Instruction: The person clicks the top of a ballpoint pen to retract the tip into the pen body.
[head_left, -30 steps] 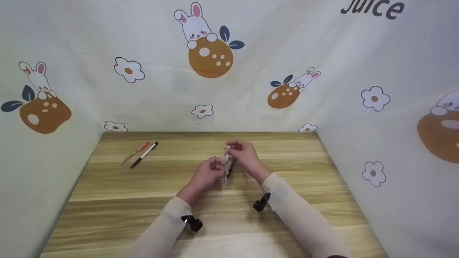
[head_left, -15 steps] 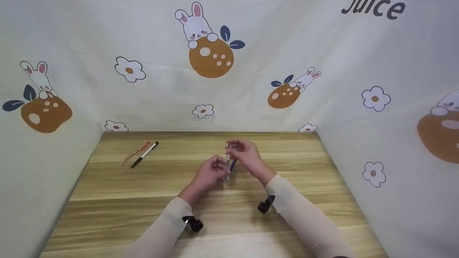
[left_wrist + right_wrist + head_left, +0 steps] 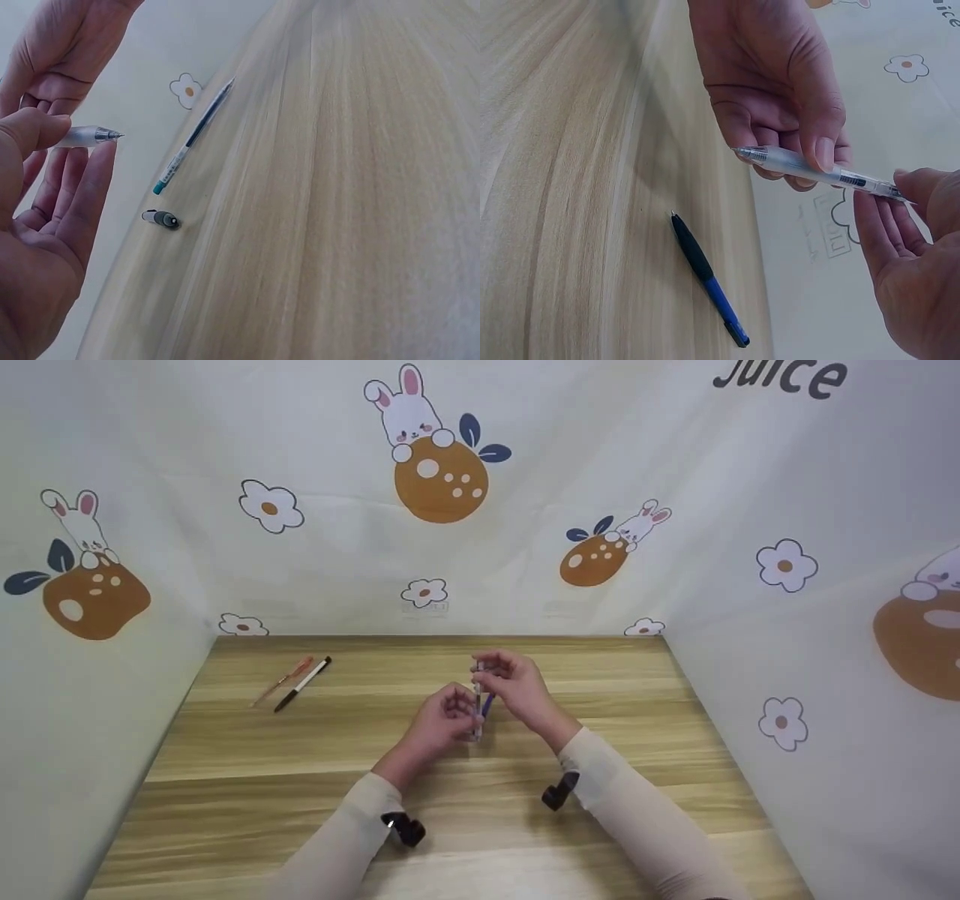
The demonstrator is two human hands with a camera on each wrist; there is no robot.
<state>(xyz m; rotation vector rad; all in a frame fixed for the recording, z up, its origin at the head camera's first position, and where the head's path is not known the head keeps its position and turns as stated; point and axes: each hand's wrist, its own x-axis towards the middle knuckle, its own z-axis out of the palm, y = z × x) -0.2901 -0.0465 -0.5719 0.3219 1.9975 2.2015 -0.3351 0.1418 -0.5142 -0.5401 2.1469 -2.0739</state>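
Note:
A clear ballpoint pen (image 3: 799, 166) stretches between my two hands. My left hand (image 3: 442, 714) pinches it near the tip end, thumb laid along the frosted grip in the right wrist view. At the other end, the clip end, my right hand (image 3: 516, 684) holds it between thumb and fingers. Just behind the hands a blue pen with a black grip (image 3: 709, 277) lies on the table, partly hidden in the head view (image 3: 488, 705).
At the table's far left lie a slim pen, orange in the head view (image 3: 282, 681) but teal-ended in the left wrist view (image 3: 193, 139), and a white-and-black pen (image 3: 302, 684). A patterned cloth (image 3: 337, 562) walls the wooden table (image 3: 255, 810) at back and sides.
Both hands keep their hold on the clear pen. They have shifted slightly right and up, and the right forearm has moved a little to the right.

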